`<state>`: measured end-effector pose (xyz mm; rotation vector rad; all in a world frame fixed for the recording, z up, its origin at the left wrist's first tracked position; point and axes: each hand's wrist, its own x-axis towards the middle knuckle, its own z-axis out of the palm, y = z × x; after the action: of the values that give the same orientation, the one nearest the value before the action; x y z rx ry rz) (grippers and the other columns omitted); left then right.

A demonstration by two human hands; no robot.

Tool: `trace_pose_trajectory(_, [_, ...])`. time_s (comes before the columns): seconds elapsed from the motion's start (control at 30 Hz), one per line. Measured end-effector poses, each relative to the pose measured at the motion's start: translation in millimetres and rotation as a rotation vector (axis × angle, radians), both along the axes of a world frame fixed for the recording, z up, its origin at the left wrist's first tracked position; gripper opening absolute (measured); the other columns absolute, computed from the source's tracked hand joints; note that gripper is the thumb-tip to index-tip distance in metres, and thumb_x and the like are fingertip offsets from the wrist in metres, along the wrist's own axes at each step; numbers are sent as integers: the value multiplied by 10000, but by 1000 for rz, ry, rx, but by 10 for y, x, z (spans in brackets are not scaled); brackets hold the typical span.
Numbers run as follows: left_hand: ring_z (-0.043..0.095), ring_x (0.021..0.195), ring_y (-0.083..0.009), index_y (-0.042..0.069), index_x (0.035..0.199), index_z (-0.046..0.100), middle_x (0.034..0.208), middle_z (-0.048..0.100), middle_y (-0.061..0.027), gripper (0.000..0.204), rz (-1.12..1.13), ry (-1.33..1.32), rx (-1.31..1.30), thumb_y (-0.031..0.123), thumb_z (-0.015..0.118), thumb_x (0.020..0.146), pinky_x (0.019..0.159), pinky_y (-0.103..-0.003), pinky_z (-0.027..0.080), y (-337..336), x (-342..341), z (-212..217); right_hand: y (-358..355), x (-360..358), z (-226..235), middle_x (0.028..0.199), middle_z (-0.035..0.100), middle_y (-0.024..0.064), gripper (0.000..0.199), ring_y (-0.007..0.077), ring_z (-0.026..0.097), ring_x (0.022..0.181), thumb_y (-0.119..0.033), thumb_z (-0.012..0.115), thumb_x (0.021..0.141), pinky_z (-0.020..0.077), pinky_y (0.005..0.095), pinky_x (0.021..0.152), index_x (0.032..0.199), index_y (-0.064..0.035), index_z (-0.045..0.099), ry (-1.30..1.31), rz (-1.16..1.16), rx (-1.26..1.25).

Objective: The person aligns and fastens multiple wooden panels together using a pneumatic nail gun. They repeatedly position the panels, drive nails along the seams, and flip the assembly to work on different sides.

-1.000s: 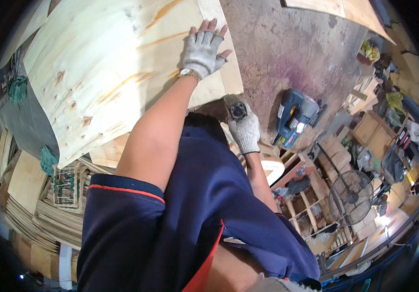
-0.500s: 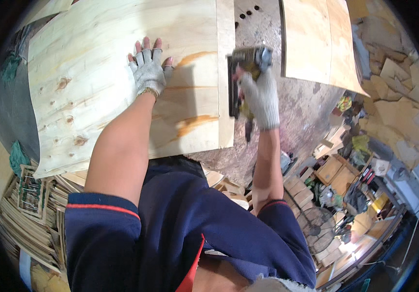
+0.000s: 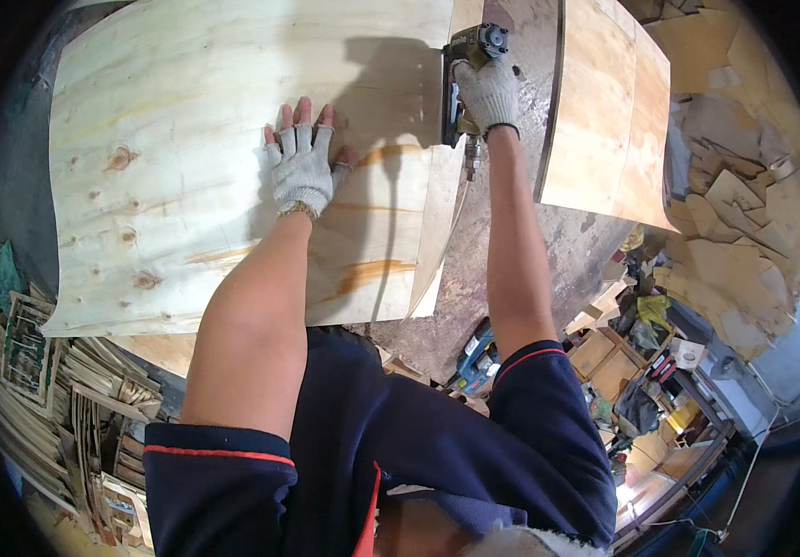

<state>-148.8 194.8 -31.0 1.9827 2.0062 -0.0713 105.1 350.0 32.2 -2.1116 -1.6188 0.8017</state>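
A large pale plywood sheet [image 3: 186, 167] with knots and brown streaks lies in front of me. My left hand [image 3: 303, 174], in a light fingerless glove, rests flat on it with the fingers spread. At the sheet's right edge, my gloved right hand [image 3: 493, 97] grips an air nail gun [image 3: 480, 39], its long magazine against or just above the wood; actual contact is hard to tell. From the gun's lower fitting a thin hose [image 3: 451, 230] trails back toward me. Along that edge runs a narrow, paler strip [image 3: 434, 227].
Another plywood panel [image 3: 604, 111] lies to the right, across a gap of stained surface. Beyond it is a heap of wood scraps [image 3: 743, 223]. Near my right elbow sits a blue power tool [image 3: 479, 357]. Stacked thin wood strips [image 3: 28, 436] stand at lower left; clutter fills the lower right.
The nail gun, in my right hand, has moved farther away along the sheet's right edge, and my right arm has straightened. My left hand remains flat on the sheet, appearing slightly lower and farther right.
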Motion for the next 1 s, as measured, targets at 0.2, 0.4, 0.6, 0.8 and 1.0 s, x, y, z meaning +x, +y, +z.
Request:
trace_pose_trajectory(0.2, [110,1564,-351,242,1587,344,1691,181,-100,773,18,-68,97,531,602,918,1236,-596,24,-16,-7,-17,708,50,168,843,749,109,276,194,710,618,-193,659,854,580,348,571,1080,-43,709,151,-30,31])
trace_pose_trajectory(0.4, [107,1563,-358,253,1587,346,1692,178,-103,741,22,-116,133,507,584,934,1232,-603,28,-35,-12,-12,1307,-62,321,720,639,71,172,186,594,560,-158,598,875,481,358,494,969,-34,672,257,-121,70])
trace_pose_trajectory(0.6, [85,1566,-358,253,1597,321,1699,143,-105,738,26,-155,108,486,573,944,1230,-607,16,-31,-15,33,1425,-111,234,725,640,85,191,198,590,530,-149,612,871,489,358,478,1014,-43,682,194,-32,49])
trace_pose_trajectory(0.8, [91,1563,-364,254,1587,339,1694,154,-110,735,33,-184,122,459,608,935,1235,-598,24,-43,-29,18,1506,50,76,797,724,92,277,169,668,595,-223,666,890,541,333,533,1085,-27,683,178,79,6])
trace_pose_trajectory(1.0, [109,1560,-367,256,1581,350,1686,182,-110,751,37,-193,103,463,635,918,1235,-601,27,-102,-20,41,1440,6,125,767,681,112,238,219,646,583,-200,635,878,523,375,524,1031,-22,680,149,21,-2])
